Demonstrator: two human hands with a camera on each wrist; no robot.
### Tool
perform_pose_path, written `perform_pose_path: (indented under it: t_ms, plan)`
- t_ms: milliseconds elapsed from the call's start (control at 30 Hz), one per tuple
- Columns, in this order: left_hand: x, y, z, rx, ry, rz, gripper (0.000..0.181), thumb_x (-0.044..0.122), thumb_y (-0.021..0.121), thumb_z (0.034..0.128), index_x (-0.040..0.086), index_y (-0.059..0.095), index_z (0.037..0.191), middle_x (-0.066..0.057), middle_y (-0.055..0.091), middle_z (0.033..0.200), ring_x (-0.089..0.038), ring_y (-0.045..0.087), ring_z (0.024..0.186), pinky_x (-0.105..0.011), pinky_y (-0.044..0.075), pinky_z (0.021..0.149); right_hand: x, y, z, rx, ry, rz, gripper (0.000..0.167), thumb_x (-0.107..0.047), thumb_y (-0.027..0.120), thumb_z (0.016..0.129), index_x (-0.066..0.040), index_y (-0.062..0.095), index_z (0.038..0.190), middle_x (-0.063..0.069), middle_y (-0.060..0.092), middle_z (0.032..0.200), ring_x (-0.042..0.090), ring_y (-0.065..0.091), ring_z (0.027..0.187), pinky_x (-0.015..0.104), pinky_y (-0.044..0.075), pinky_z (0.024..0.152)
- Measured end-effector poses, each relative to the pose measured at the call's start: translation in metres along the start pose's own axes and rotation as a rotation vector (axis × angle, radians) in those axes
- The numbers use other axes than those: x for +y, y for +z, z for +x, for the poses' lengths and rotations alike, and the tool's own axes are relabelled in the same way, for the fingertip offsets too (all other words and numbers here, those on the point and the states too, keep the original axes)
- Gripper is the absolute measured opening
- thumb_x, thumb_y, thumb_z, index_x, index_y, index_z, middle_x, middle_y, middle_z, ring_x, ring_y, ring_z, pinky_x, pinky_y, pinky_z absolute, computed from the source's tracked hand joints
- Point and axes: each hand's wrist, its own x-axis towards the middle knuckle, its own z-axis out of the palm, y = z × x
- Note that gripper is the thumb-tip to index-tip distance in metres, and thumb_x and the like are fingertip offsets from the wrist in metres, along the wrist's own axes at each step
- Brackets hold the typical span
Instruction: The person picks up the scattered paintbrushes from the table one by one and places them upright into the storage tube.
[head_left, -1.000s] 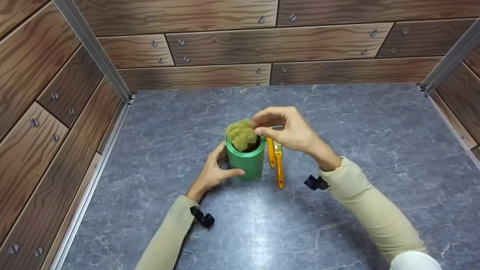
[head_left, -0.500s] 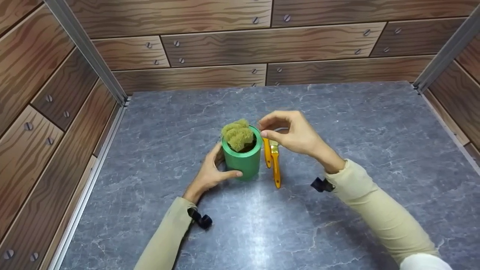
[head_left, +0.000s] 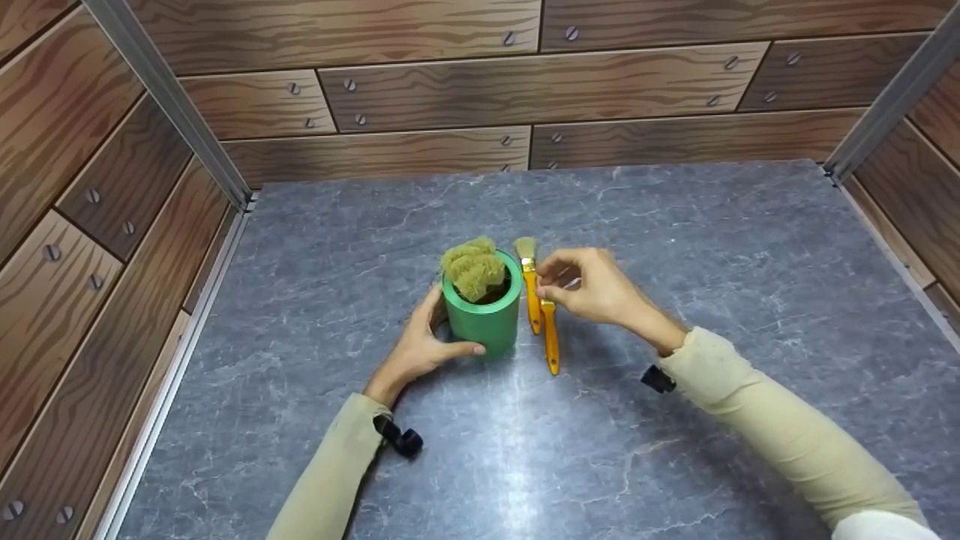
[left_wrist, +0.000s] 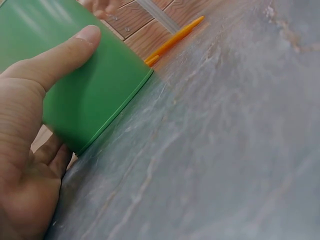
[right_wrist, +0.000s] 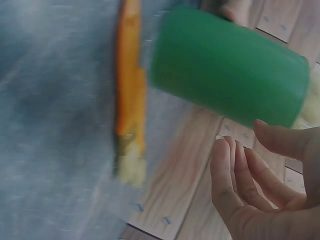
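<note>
My left hand grips a green cylindrical pot, thumb across its front and fingers round its far left side. A fuzzy yellow-green tuft like moss or a small plant sticks out of the pot's top. Right of the pot lie two paintbrushes with orange handles, a farther brush and a nearer brush. Over them hovers my right hand, hiding the nearer brush's bristles in the head view. From the right wrist view, its thumb and bent fingers stand apart with nothing between them.
The grey marbled tabletop spreads around the pot and brushes. Wood-patterned panels wall it in at the back and sides, with metal corner posts. Black wrist-camera mounts hang at both cuffs.
My right hand has drawn away from the plant, moving right and nearer to me, down over the brushes. The farther brush's bristles have come into sight. My left hand keeps its grip on the pot.
</note>
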Motion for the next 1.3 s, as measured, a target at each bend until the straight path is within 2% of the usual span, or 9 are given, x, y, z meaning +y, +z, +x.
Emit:
perform_pose_path:
  t_ms: [167, 433, 633, 833, 1067, 1300]
  plan:
    - [0.001, -0.001, 0.000, -0.010, 0.008, 0.007, 0.114, 0.015, 0.099, 0.0771, 0.028, 0.032, 0.168, 0.003, 0.051, 0.163, -0.017, 0.048, 0.151, -0.043, 0.040, 0.127, 0.014, 0.007, -0.001, -0.030, 0.033, -0.056, 0.022, -0.005, 0.082, 0.092, 0.004, 0.076, 0.111, 0.015, 0.079, 0.102, 0.030, 0.078, 0.089, 0.039, 0.068, 0.081]
    - [-0.001, -0.001, -0.001, -0.015, 0.013, 0.005, 0.112, 0.016, 0.099, 0.0772, 0.027, 0.033, 0.167, 0.004, 0.051, 0.163, -0.018, 0.047, 0.152, -0.044, 0.037, 0.129, 0.036, 0.022, -0.002, -0.134, 0.150, -0.139, 0.021, -0.007, 0.086, 0.086, 0.002, 0.074, 0.100, 0.013, 0.078, 0.093, 0.023, 0.074, 0.083, 0.035, 0.067, 0.076]
    - [0.001, -0.001, 0.000, -0.014, 0.011, 0.007, 0.113, 0.017, 0.100, 0.0768, 0.028, 0.033, 0.167, 0.004, 0.051, 0.162, -0.018, 0.048, 0.151, -0.043, 0.038, 0.129, 0.043, 0.028, -0.001, -0.140, 0.231, -0.159, 0.025, -0.008, 0.092, 0.081, 0.000, 0.072, 0.094, 0.012, 0.076, 0.089, 0.020, 0.072, 0.079, 0.029, 0.065, 0.072]
    - [0.001, -0.002, 0.000, -0.009, 0.011, 0.014, 0.113, 0.016, 0.099, 0.0770, 0.027, 0.033, 0.168, 0.005, 0.052, 0.162, -0.018, 0.048, 0.151, -0.043, 0.037, 0.129, 0.043, 0.027, 0.002, -0.135, 0.303, -0.126, 0.031, -0.008, 0.094, 0.077, -0.001, 0.070, 0.094, 0.008, 0.075, 0.086, 0.017, 0.069, 0.074, 0.027, 0.064, 0.067]
    - [0.003, -0.002, 0.000, -0.013, 0.023, 0.010, 0.111, 0.014, 0.099, 0.0775, 0.027, 0.034, 0.167, 0.004, 0.052, 0.161, -0.019, 0.049, 0.151, -0.043, 0.038, 0.129, 0.047, 0.024, 0.004, -0.133, 0.448, 0.006, 0.037, -0.007, 0.096, 0.074, -0.001, 0.066, 0.097, 0.009, 0.074, 0.083, 0.015, 0.069, 0.069, 0.026, 0.065, 0.064]
    - [0.002, -0.001, -0.001, -0.010, -0.005, -0.003, 0.112, 0.017, 0.100, 0.0765, 0.029, 0.034, 0.167, 0.005, 0.052, 0.162, -0.016, 0.048, 0.151, -0.042, 0.040, 0.128, 0.049, 0.022, 0.003, -0.161, 0.486, 0.023, 0.040, -0.011, 0.096, 0.074, -0.003, 0.066, 0.099, 0.006, 0.076, 0.081, 0.014, 0.070, 0.068, 0.026, 0.063, 0.065]
